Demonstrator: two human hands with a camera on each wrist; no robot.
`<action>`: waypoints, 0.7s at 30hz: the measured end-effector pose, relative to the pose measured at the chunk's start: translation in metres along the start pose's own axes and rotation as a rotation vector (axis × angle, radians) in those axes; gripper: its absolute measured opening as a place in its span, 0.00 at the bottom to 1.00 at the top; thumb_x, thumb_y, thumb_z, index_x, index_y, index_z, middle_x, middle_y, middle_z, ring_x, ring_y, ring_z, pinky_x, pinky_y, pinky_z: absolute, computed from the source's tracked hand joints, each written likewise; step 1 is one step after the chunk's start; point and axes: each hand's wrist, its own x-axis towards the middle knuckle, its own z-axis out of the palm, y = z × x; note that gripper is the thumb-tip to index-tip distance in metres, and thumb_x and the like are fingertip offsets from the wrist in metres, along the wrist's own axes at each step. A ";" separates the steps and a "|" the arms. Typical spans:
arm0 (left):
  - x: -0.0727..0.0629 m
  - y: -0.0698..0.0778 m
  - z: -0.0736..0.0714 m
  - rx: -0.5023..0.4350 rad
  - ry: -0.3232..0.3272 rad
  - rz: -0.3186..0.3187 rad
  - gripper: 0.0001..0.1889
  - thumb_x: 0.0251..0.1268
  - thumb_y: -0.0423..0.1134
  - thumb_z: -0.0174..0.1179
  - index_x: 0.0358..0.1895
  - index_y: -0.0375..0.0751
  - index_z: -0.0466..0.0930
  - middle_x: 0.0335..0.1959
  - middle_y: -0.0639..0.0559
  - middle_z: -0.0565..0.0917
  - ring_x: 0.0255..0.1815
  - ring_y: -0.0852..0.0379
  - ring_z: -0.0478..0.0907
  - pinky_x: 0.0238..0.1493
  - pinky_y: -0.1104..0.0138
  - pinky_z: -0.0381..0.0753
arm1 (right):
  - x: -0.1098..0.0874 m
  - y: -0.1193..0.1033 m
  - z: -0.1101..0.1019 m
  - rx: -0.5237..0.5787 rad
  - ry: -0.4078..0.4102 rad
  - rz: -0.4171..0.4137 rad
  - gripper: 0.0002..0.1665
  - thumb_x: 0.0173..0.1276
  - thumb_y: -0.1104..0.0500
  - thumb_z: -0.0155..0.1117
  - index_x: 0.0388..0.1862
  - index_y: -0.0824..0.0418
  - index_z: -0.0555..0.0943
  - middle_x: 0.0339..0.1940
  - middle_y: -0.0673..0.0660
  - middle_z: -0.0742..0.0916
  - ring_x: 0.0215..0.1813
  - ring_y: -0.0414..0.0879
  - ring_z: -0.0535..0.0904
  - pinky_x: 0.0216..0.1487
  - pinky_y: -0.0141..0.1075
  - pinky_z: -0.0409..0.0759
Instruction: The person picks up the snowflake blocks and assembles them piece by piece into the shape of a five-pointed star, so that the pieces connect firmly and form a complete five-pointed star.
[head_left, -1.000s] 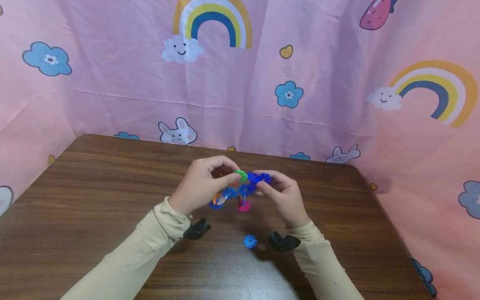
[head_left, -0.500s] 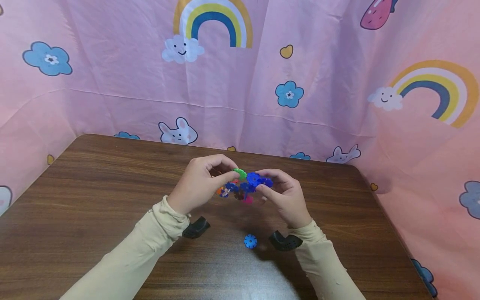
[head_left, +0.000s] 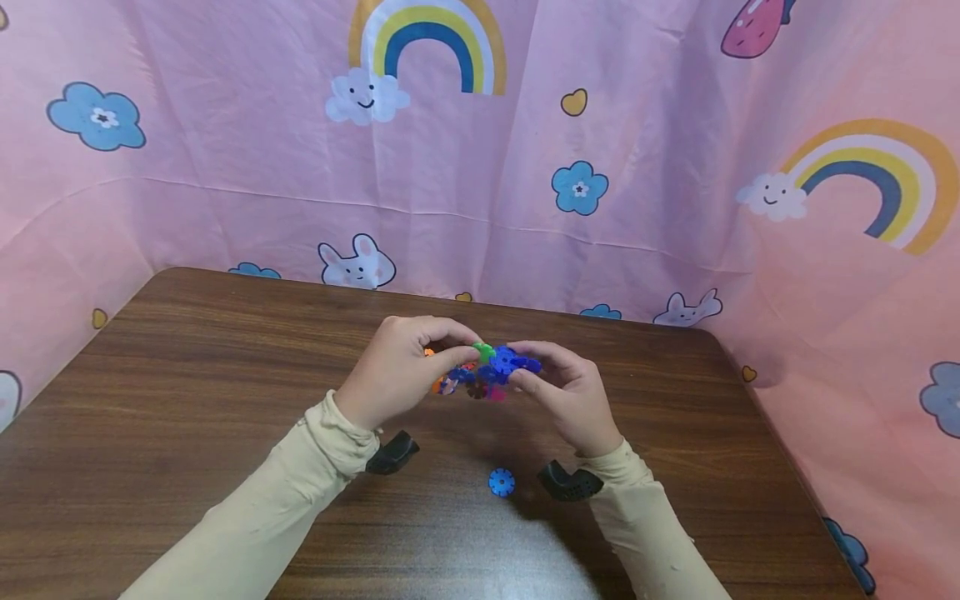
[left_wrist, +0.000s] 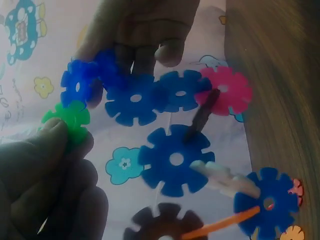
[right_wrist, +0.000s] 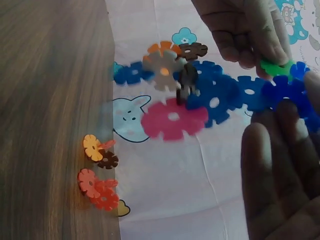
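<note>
In the head view my left hand (head_left: 401, 362) pinches a green notched disc (head_left: 485, 353) between thumb and fingers. Opposite it, my right hand (head_left: 566, 396) grips the dark blue discs (head_left: 504, 361) at the end of a linked chain. The green disc's edge meets a blue disc in the left wrist view. More linked discs hang below: blue (left_wrist: 176, 159), pink (left_wrist: 230, 91), brown (left_wrist: 165, 222), white (left_wrist: 226, 179) and orange pieces. My left hand hides part of this chain from the head camera.
A single blue disc (head_left: 501, 482) lies on the brown wooden table (head_left: 225, 467), nearer me. Small linked clusters, one with an orange disc (right_wrist: 92, 147) and one with red discs (right_wrist: 104, 198), stand near the far edge. A patterned pink curtain (head_left: 465, 167) hangs behind the table.
The hanging chain has swung up and away from me, so its pink and blue discs sit higher. The dark blue discs have turned in my right fingers. Both hands stay almost in place.
</note>
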 end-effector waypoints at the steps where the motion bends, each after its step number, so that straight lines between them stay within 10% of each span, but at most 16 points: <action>1: 0.000 0.000 0.000 0.008 0.001 0.001 0.04 0.67 0.39 0.71 0.42 0.50 0.92 0.37 0.59 0.90 0.32 0.59 0.86 0.35 0.65 0.86 | 0.000 0.000 0.000 -0.001 -0.001 0.016 0.17 0.72 0.67 0.68 0.59 0.69 0.82 0.50 0.57 0.88 0.45 0.45 0.86 0.44 0.39 0.89; 21: -0.002 -0.001 0.004 0.095 -0.041 -0.010 0.02 0.66 0.37 0.72 0.39 0.45 0.91 0.28 0.61 0.88 0.30 0.63 0.82 0.34 0.64 0.83 | 0.001 0.001 0.002 0.031 -0.076 0.163 0.16 0.72 0.65 0.68 0.56 0.70 0.84 0.45 0.54 0.90 0.37 0.51 0.84 0.37 0.38 0.86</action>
